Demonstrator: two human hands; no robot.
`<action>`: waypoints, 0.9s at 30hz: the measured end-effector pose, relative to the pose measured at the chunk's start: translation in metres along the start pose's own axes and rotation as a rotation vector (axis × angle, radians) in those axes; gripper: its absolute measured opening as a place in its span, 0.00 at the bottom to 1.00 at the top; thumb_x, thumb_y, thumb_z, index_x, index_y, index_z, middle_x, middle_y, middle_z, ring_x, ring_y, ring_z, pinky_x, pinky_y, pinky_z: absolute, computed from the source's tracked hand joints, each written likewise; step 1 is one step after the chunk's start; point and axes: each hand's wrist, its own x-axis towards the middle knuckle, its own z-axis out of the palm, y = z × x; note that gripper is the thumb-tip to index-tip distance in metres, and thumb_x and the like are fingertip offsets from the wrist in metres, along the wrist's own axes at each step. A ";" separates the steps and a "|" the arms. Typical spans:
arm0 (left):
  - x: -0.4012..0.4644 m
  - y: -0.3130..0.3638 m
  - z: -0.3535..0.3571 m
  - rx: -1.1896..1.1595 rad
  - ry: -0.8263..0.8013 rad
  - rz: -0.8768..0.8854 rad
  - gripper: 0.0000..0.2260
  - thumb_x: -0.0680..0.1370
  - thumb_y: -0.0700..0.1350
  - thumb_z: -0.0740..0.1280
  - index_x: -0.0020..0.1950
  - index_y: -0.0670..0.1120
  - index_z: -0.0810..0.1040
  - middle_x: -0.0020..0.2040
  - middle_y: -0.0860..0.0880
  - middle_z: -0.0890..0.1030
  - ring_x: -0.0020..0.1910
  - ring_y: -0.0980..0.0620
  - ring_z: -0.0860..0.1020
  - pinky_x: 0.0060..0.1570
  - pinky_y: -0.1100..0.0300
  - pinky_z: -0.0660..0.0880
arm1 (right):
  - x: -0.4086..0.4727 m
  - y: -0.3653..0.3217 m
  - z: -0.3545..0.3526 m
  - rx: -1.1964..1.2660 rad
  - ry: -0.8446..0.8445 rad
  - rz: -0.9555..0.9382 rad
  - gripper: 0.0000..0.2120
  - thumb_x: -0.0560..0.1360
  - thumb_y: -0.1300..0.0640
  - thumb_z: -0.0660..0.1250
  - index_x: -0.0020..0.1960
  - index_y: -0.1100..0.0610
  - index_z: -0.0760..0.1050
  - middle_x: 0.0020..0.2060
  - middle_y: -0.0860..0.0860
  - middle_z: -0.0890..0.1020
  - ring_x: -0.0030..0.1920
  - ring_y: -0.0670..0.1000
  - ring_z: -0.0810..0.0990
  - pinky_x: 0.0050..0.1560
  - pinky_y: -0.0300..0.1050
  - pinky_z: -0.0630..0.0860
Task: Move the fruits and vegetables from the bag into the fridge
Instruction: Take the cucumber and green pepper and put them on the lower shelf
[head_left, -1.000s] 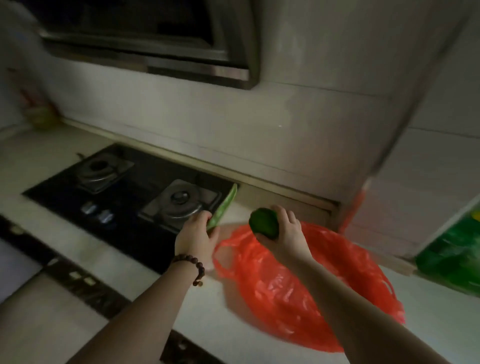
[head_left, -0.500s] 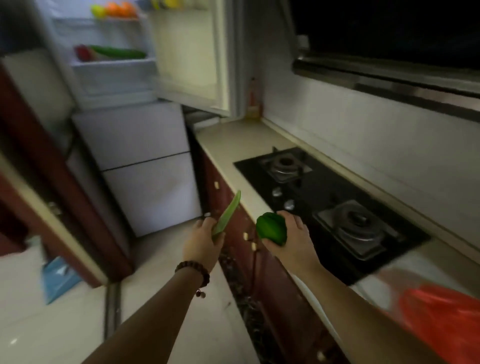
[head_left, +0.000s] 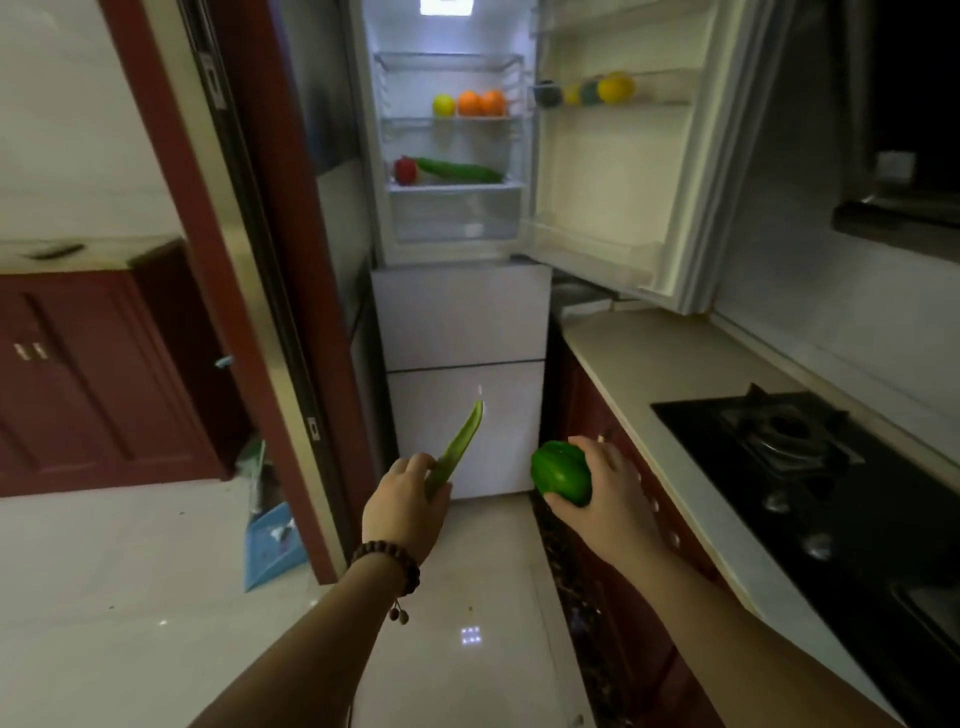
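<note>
Here the left hand (head_left: 405, 506) pinches a thin, light bean pod (head_left: 457, 449) low; the right hand (head_left: 597, 488) cups a smooth, firm green pepper (head_left: 561, 473), probably slippery.

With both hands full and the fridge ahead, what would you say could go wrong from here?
1. The left hand pinches the long green pod only near its base, so it may slip or snap on the way.
2. The right hand cups the green pepper from the side; it might roll out.
3. The red pepper and cucumber already fill much of the lower shelf, so new items could knock them.
</note>
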 end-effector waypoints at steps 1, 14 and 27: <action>0.012 -0.004 0.000 -0.001 0.004 0.004 0.12 0.77 0.49 0.66 0.58 0.47 0.73 0.47 0.53 0.72 0.41 0.55 0.72 0.38 0.63 0.68 | 0.014 -0.001 0.005 -0.005 -0.001 -0.012 0.33 0.68 0.47 0.73 0.70 0.50 0.64 0.64 0.51 0.69 0.61 0.53 0.70 0.52 0.40 0.67; 0.245 -0.027 0.044 0.040 0.086 0.003 0.13 0.77 0.51 0.65 0.59 0.49 0.72 0.49 0.54 0.74 0.41 0.56 0.75 0.39 0.65 0.73 | 0.271 0.039 0.072 0.080 -0.008 -0.105 0.35 0.67 0.47 0.73 0.70 0.50 0.63 0.64 0.52 0.69 0.60 0.53 0.70 0.54 0.45 0.73; 0.464 -0.035 0.086 0.066 0.129 0.022 0.13 0.77 0.52 0.65 0.60 0.51 0.71 0.49 0.56 0.72 0.40 0.59 0.73 0.33 0.71 0.65 | 0.485 0.061 0.117 0.109 0.009 -0.165 0.35 0.66 0.50 0.76 0.68 0.54 0.65 0.62 0.55 0.69 0.60 0.54 0.71 0.53 0.41 0.69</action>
